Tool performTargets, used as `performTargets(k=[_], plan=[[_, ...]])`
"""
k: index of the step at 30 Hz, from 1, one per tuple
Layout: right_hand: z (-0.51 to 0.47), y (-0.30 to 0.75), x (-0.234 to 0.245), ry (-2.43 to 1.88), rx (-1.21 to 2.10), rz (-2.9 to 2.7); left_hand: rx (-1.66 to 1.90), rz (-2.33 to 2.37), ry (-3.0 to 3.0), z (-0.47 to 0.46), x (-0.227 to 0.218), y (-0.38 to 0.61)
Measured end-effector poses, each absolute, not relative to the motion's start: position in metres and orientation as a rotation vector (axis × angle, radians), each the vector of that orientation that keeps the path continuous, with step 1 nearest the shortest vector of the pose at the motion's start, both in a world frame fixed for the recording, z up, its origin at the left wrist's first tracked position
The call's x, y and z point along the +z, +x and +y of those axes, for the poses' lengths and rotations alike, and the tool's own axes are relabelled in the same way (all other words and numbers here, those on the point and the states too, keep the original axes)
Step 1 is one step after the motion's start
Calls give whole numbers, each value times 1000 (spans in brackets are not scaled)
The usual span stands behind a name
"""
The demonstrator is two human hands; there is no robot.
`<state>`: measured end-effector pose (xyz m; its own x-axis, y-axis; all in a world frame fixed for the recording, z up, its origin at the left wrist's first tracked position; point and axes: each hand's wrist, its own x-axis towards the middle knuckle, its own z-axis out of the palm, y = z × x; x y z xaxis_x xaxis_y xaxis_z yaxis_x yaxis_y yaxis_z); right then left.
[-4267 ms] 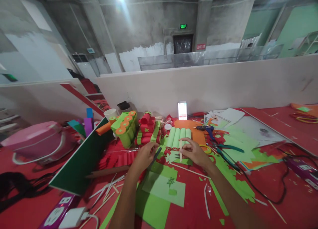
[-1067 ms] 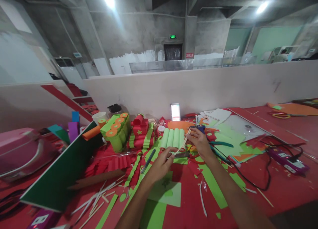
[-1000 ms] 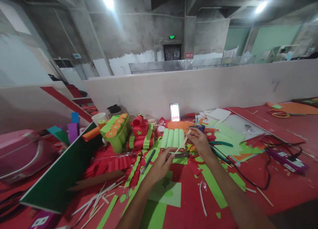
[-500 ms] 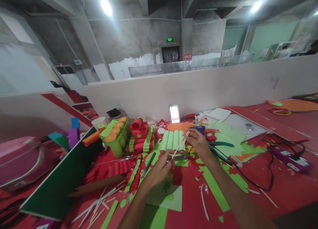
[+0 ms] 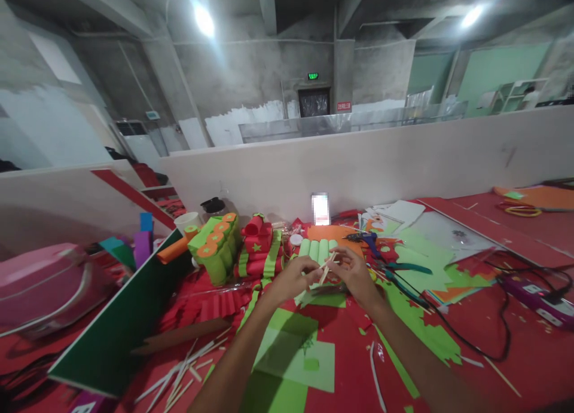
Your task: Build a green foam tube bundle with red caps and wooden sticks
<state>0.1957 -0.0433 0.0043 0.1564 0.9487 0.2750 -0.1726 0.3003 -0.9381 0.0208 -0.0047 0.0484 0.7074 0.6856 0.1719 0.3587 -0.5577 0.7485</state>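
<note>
Sticks (image 5: 327, 272) aslant; far ends rightward

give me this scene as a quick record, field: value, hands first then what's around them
left hand: holding thin wooden sticks with the other hand
right hand: pinching the same sticks, close to the left
just beyond hands: pale green rolls, side by side, partly hidden
left of rolls: red model, then green-and-orange model
right side: blue glue gun, teal-handled pliers
behind: lit phone, upright before pale partition
</note>
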Motion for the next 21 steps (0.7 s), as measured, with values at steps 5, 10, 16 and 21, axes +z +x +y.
performTargets(k=[5,10,16,21], plan=[[-46,193,8,-851,1010,-962,459,679,2100,16,61,20],[-45,194,9,-882,953,-911,336,625,2002,21,69,26],[-40,200,6,-898,909,-884,394,776,2151,24,64,37],[-39,204,5,-940,823,-928,303,832,2177,22,70,41]])
